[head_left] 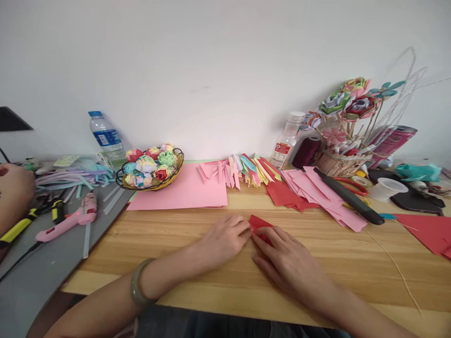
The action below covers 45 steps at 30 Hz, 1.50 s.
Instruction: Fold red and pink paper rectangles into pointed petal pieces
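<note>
A small folded red paper piece (260, 222) lies on the wooden table (183, 234) in front of me. My left hand (225, 239) presses its left edge with the fingertips. My right hand (287, 260) lies flat over its right part, fingers pointing left and covering much of it. A green bangle (138, 283) sits on my left wrist.
A pink sheet (183, 192) and a wire basket of paper roses (151, 169) lie behind. Folded strips (243, 171), red and pink squares (310, 192), a black tool (348, 197), a flower vase (343, 155), a pink glue gun (70, 218), a water bottle (104, 134). Another person's arm (12, 195) at left.
</note>
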Available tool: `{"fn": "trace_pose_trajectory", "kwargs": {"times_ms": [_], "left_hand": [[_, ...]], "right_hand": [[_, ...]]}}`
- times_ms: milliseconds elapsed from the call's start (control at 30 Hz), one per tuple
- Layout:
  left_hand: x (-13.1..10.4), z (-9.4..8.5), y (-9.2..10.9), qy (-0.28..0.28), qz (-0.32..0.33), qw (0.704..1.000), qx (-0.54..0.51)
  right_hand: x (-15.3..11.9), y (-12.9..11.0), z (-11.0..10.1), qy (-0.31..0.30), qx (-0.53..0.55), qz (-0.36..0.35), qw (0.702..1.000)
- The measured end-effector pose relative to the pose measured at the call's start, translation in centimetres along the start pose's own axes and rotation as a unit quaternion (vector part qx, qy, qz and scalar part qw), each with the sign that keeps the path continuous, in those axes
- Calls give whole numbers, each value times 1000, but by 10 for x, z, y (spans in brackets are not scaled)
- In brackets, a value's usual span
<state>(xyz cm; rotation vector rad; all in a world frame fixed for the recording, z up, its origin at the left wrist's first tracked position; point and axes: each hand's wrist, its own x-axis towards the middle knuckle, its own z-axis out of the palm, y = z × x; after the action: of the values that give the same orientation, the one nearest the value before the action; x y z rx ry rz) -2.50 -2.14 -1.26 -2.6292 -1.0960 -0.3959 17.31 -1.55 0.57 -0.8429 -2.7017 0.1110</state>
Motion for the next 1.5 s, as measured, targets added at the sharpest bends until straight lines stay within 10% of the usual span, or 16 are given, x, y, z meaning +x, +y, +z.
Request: {"fn": "trace_pose_trajectory", "kwargs": {"times_ms": [333,1500], "left_hand": [[4,-5,-20,-26,63,997,-46],[7,3,-27,-60,53,994,-68]], "right_hand": [[34,59,-2,21,124,155,980],[15,54,14,50,-24,-119,991]]}}
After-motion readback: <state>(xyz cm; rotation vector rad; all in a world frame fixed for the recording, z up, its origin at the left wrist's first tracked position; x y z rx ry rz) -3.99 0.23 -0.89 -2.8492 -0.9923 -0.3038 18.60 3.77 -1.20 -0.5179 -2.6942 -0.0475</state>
